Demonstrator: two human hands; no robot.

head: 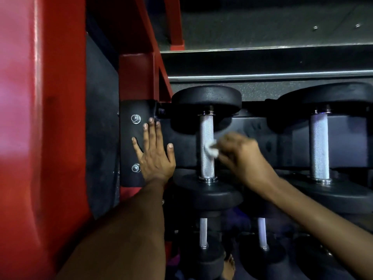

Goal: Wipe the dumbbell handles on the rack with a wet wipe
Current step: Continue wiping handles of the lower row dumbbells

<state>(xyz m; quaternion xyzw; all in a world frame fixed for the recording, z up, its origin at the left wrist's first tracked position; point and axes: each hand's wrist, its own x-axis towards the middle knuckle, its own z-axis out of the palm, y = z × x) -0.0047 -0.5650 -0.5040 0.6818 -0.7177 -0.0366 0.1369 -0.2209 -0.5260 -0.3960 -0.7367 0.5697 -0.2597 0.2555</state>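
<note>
Dim gym corner, red frame (pixel 60 118) at 9 o'clock. Right hand (pixel 242 156) pinches the wet wipe (pixel 212 149) against the middle dumbbell handle (pixel 206 146) on the black rack (pixel 262 142); left hand (pixel 155 156) rests flat, fingers spread, on the rack's bracket (pixel 129 142).

small crumpled white wet wipe (pixel 212 148) pressed against mid-length of knurled silver dumbbell handle (pixel 206 146), lying front to back between black round weight heads on black rack (pixel 252 126); second similar handle (pixel 319 147) at right.
</note>
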